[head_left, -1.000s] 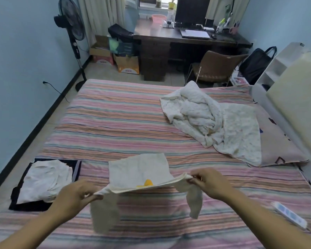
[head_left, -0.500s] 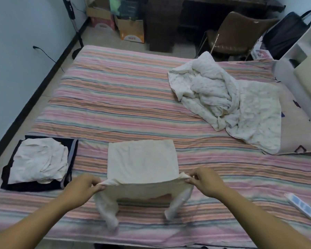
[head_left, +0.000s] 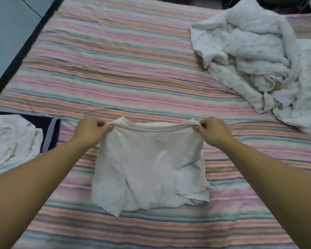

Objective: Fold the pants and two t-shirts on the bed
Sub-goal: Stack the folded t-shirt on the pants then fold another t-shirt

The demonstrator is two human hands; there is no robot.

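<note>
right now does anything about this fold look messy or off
Yes. The cream t-shirt both hands pinch at its far edge is uneven: a flap pokes out at its near left corner and loose layers stick out at the right. The white blanket lies crumpled on the bed.

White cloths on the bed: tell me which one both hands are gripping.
The cream t-shirt in the middle, pinched at its far corners by the left hand and right hand. The others lie untouched.
</note>
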